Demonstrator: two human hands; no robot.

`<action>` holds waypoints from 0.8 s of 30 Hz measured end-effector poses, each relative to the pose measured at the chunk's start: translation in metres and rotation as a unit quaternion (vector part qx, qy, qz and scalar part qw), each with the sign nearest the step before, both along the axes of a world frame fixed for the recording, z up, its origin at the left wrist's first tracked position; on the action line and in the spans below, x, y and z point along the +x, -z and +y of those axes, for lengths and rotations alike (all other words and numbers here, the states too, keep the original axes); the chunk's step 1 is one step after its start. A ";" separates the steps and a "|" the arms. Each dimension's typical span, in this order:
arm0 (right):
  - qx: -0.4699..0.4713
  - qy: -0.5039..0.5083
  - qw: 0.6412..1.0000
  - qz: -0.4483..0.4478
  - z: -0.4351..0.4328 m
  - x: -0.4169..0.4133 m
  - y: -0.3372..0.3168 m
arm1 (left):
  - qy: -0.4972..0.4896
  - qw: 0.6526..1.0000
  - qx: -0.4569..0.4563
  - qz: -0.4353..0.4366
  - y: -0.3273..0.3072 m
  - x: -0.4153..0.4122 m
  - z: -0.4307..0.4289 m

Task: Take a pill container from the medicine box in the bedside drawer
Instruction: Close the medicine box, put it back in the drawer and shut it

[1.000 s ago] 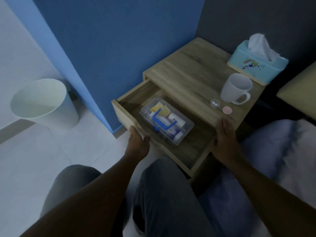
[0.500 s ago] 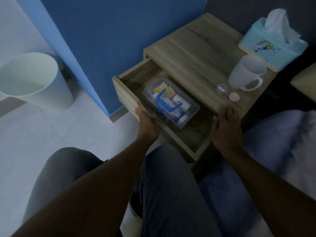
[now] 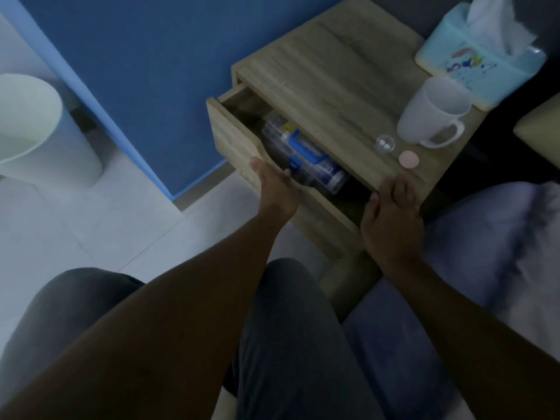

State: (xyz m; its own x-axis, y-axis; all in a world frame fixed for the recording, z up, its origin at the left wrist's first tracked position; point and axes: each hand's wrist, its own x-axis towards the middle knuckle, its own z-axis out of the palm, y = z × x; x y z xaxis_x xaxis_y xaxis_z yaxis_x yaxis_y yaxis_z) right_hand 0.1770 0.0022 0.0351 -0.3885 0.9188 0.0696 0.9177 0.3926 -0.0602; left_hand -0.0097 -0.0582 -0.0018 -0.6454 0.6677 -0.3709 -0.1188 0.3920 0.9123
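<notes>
Hands (image 3: 277,189) flanking boxed drawer (image 3: 233,137)

The medicine box (image 3: 303,159) lies in the open drawer (image 3: 236,140) under the bedside table (image 3: 333,86) top — on that top, a mug (image 3: 433,112) before the tissue box (image 3: 478,59); a bin (image 3: 36,128) stands far left.

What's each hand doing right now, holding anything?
Left hand: fingers curled over the drawer front, gripping it.
Right hand: open, resting flat on the nightstand front edge, holding nothing.
</notes>
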 end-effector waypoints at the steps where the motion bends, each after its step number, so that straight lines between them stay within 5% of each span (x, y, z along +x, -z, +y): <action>1: 0.006 -0.004 1.000 -0.010 0.001 0.000 0.000 | 0.024 1.000 0.008 -0.002 0.002 -0.001 0.005; 24: 0.018 0.004 1.000 0.011 0.000 -0.002 0.007 | 0.069 0.997 0.011 -0.014 0.009 0.002 0.079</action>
